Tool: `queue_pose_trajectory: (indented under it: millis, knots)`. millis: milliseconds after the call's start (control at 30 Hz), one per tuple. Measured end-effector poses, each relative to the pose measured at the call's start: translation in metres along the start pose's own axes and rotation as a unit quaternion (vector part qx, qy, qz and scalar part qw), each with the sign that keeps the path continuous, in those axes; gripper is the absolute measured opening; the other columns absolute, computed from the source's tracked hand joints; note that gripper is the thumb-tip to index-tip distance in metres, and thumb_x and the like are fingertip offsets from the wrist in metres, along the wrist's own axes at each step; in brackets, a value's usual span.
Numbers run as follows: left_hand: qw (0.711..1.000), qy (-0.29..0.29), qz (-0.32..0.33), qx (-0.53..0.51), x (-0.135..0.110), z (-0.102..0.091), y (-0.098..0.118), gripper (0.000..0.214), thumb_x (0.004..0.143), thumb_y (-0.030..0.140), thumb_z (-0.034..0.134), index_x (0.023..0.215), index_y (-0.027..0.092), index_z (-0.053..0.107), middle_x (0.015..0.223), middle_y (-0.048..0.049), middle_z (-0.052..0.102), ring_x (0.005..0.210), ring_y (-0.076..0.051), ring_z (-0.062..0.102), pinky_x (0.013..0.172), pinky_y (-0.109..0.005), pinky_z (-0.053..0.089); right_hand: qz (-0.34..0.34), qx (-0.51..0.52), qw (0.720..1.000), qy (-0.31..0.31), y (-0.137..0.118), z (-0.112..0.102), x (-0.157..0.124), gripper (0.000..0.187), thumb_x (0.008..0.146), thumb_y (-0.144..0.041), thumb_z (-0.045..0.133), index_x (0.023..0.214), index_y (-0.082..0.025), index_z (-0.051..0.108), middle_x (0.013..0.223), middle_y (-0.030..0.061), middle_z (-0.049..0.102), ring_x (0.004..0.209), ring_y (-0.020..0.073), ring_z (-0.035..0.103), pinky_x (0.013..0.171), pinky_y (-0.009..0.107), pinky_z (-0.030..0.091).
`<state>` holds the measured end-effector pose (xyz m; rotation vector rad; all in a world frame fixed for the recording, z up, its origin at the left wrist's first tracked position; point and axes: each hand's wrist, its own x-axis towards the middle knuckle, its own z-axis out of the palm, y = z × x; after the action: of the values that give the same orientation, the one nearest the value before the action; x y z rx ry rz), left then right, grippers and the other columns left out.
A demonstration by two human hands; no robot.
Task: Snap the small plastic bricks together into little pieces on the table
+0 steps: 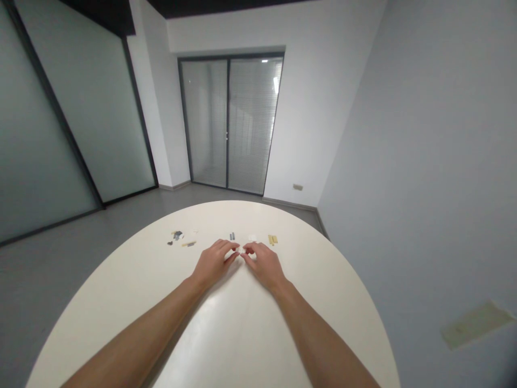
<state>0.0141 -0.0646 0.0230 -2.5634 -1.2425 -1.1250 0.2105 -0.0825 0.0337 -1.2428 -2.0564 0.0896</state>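
Note:
My left hand (217,262) and my right hand (263,262) meet over the middle of the round table, thumbs and fingertips pinched close together. Between them is a small white piece (241,250), mostly covered by the fingers; its kind is too small to make out. Just beyond the hands lie two small dark grey bars (232,236) side by side, and a flat white piece (252,237). A group of yellow pieces (273,239) rests past my right hand. Farther left are several small grey, black and tan pieces (177,235), with a tan-and-grey strip (189,244) nearer my left hand.
The white round table (133,302) has a curved edge on the far side and both flanks. A grey wall (424,161) stands close on the right. Frosted glass panels (89,108) are at the left, and a glass door (230,124) with blinds is behind.

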Motion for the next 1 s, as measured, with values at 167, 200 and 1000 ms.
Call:
queue_pose_trajectory:
  millis: [167, 200, 1000]
  knots:
    - [1.0, -0.005, -0.005, 0.001, -0.0002, -0.0001, -0.0004, 0.018, 0.092, 0.028, 0.056, 0.107, 0.026, 0.064, 0.1, -0.003, 0.07, 0.096, -0.019, 0.063, 0.078, -0.03, 0.053, -0.002, 0.001, 1.0, -0.008, -0.0001, 0.0, 0.0005, 0.015, 0.095, -0.036, 0.058, 0.103, -0.025, 0.064, 0.095, 0.0023, 0.07, 0.091, 0.0172, 0.064, 0.081, 0.029, 0.047]
    - [1.0, -0.005, -0.005, 0.0, -0.0003, 0.0, -0.0005, 0.018, 0.092, 0.028, 0.056, 0.107, 0.026, 0.064, 0.1, -0.0028, 0.07, 0.096, -0.019, 0.063, 0.078, -0.03, 0.053, -0.003, 0.001, 1.0, -0.007, -0.0001, -0.0002, 0.0005, 0.015, 0.095, -0.036, 0.058, 0.103, -0.025, 0.064, 0.095, 0.0022, 0.07, 0.091, 0.0173, 0.064, 0.081, 0.029, 0.046]
    - [0.999, -0.028, -0.013, 0.016, -0.0003, -0.0017, 0.0023, 0.019, 0.094, 0.029, 0.053, 0.109, 0.026, 0.064, 0.103, -0.0029, 0.07, 0.098, -0.019, 0.064, 0.08, -0.03, 0.052, 0.0, -0.001, 1.0, -0.008, 0.0008, 0.0009, 0.0004, 0.018, 0.095, -0.04, 0.058, 0.104, -0.025, 0.064, 0.095, 0.0017, 0.071, 0.091, 0.0172, 0.064, 0.08, 0.028, 0.046]
